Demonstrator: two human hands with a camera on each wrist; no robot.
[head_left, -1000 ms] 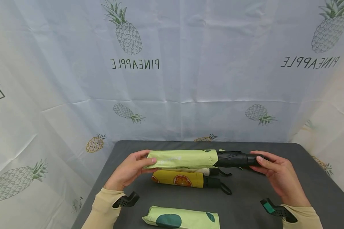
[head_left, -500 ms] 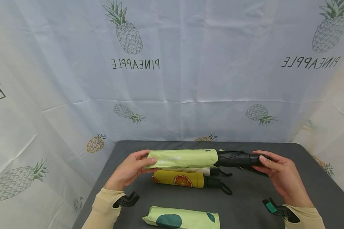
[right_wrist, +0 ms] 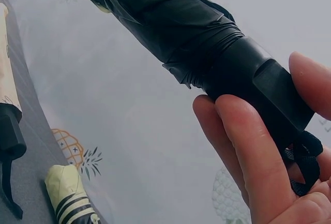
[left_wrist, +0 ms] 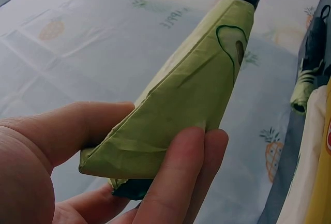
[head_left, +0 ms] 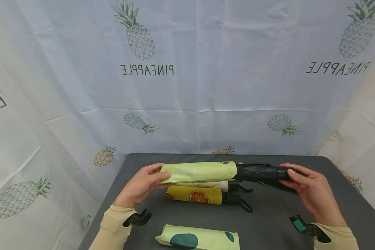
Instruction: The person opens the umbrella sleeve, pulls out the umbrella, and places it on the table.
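Observation:
My left hand grips the closed end of a light green umbrella sleeve, thumb in front and fingers behind; the left wrist view shows the sleeve pinched between thumb and fingers. A black folded umbrella sticks out of the sleeve's open right end. My right hand holds its black handle, and the right wrist view shows the fingers curled round the handle and its strap. Both are held level just above the table.
On the grey table below lie a cream folded umbrella and a yellow one with orange-slice print. A green one with dark spots lies at the front edge. Pineapple-print cloth hangs behind and at both sides.
My right hand has shifted a little to the right with the handle, so slightly more black umbrella shows outside the sleeve. The left hand has stayed put.

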